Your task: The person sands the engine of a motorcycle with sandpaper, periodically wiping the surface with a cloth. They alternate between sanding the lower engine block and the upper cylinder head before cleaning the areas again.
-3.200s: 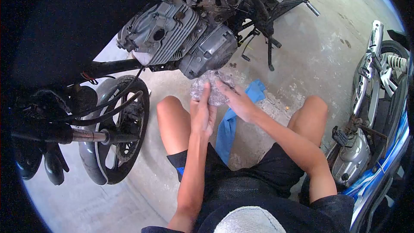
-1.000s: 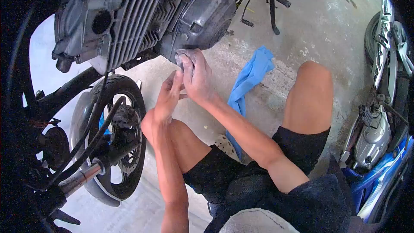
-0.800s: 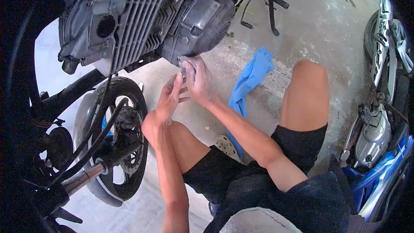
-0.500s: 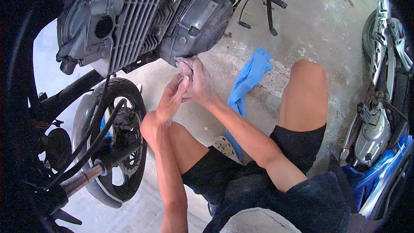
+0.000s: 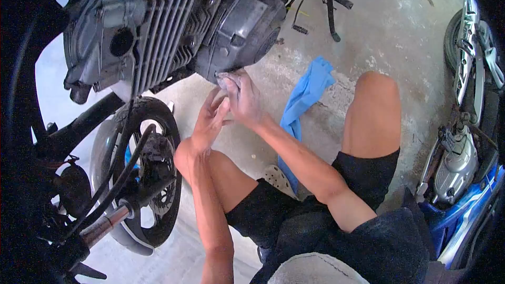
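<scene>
My right hand (image 5: 243, 99) is closed at the lower edge of the engine's rounded side cover (image 5: 239, 29), with greyish dust on its fingers. Whatever it may pinch is too small and hidden for me to name. Just left of it and slightly lower, my left hand (image 5: 209, 121) has its fingers apart and its thumb raised, with nothing visible in it. The motorcycle engine (image 5: 163, 21), with grey cooling fins, sits above both hands.
A blue cloth (image 5: 307, 89) lies on the concrete floor (image 5: 389, 31) right of my hands. The front wheel (image 5: 171, 179) stands at lower left, beside the fork and cables. Another motorcycle (image 5: 455, 168) is along the right edge. My knees flank the work area.
My left hand has come slightly away from my right hand, its fingers loosening. The right hand stays at the cover's lower edge. The view has shifted slightly.
</scene>
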Demonstrator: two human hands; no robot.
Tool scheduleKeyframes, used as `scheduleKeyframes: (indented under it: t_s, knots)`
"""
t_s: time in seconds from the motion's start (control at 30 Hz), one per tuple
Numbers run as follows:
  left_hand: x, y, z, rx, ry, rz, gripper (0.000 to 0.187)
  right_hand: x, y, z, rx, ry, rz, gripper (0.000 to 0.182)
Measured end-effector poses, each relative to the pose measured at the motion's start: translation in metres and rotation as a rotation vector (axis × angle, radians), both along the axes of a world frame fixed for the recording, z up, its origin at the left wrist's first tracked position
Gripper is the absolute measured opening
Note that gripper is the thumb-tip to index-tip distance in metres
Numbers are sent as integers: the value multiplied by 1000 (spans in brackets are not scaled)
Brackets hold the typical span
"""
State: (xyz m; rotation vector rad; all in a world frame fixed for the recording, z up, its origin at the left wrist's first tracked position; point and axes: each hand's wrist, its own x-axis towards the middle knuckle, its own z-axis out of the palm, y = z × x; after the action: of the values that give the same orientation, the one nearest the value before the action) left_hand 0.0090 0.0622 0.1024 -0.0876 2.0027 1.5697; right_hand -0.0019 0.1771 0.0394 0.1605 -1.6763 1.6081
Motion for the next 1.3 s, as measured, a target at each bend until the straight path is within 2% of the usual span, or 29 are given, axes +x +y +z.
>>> scheduleKeyframes:
  t_s: [0.1,0.17,0.2,0.27,0.33,0.37,0.43,0.5,0.57,0.63,0.7,0.77,0.83,0.87,0.97,1.1,1.2,1.3]
  knots:
    - [2,-3,1,55,0,12,74,-1,4,8,-21,31,42,22]
    - [8,-3,6,57,38,11,76,2,-1,-4,156,0,-34,22]
    - [4,-2,7,35,32,4,76,-1,-1,-6,38,15,68,21]
    - [9,-7,1,-39,16,12,74,8,-3,0,2,-14,38,20]
    - [5,-3,6,-7,70,3,75,8,-2,15,-72,-122,46,21]
    - [15,-4,9,31,91,15,75,19,-11,4,-79,-146,59,21]
    - [15,0,12,40,108,28,75,12,-17,-20,-273,-289,161,22]
    - [14,-2,10,-79,83,-8,61,6,-8,-7,-229,-253,104,21]
    - [8,-2,8,-58,97,-14,63,-8,-4,-2,-62,15,-23,27]
    - [14,3,17,-45,171,-14,69,0,-10,-10,-36,-35,-27,27]
    - [8,2,15,-45,163,1,71,-1,-12,-19,-164,-79,8,16]
    - [8,-4,8,-98,123,7,70,-9,-9,-17,-130,-81,4,20]
    - [7,-7,4,-106,114,22,70,-11,-3,-2,-79,143,-13,21]
    - [8,-3,9,-90,137,16,71,-8,-15,-20,-42,-19,-41,20]
    - [8,-1,13,-51,175,10,72,-4,-11,-24,-102,-121,-5,19]
    - [11,0,14,-133,140,40,73,-7,-11,-5,-137,19,-19,21]
    - [14,8,24,-67,206,18,74,-1,-11,-23,-182,-203,40,20]
    - [13,0,17,-87,181,2,73,-3,-12,-13,-192,-91,-23,18]
